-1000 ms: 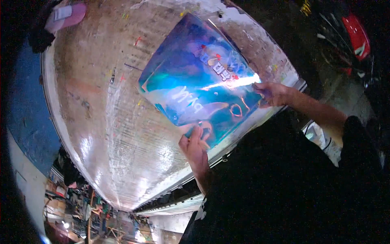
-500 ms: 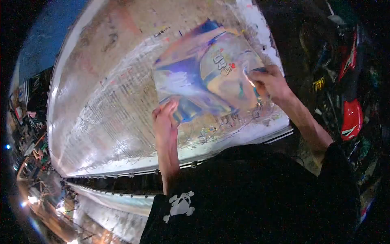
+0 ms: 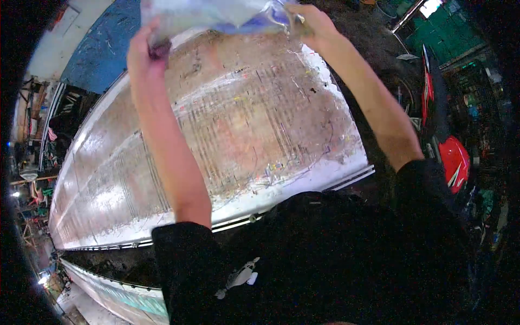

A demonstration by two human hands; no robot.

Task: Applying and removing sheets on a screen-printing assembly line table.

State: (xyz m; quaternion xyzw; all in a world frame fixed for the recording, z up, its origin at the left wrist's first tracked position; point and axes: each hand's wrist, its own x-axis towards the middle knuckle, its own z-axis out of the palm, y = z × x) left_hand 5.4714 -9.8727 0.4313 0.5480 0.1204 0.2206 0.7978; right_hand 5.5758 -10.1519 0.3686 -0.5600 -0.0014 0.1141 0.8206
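Note:
A shiny, iridescent plastic bag or sheet (image 3: pixel 216 15) in silver, white and violet is stretched between my two hands at the top edge of the view. Its upper part is cut off, and blur hides its detail. My left hand (image 3: pixel 146 57) grips its lower left corner, fingers closed. At its right edge my right hand (image 3: pixel 317 24) pinches the shiny film, arm stretched out. Below both arms lies a broad, worn work surface (image 3: pixel 244 130), brownish with a white border, dark scratches and small coloured marks. The bag is held up, apart from the bare middle of this surface.
Beyond the surface's right edge stands a red, glossy vehicle panel (image 3: pixel 454 162) in a dark, cluttered area. A second pale, long surface (image 3: pixel 119 295) lies at the lower left. Blue sheeting (image 3: pixel 103 51) shows at the upper left, with crowded shelves (image 3: pixel 35 119) beside it.
Both hands have lifted the iridescent bag up and away from me, from above the work surface to the view's top edge. My arms are stretched further, and the view has shifted.

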